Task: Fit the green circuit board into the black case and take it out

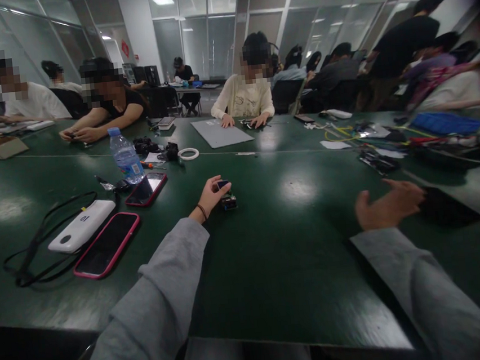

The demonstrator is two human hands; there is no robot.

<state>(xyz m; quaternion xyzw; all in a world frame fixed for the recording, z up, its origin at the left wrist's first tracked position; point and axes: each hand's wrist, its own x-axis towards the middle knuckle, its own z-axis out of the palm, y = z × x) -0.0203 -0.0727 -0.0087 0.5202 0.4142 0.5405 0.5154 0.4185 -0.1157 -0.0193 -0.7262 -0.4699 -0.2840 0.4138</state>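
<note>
On the green table (297,242), left hand (211,196) fingers pinch a small black device (227,199); right hand (389,205) fingers spread.

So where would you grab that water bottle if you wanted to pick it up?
Around the middle of the water bottle, just above its label. It stands upright, and the red-edged phone lies close in front, so come from the side with fingers wrapped round its body.
</note>
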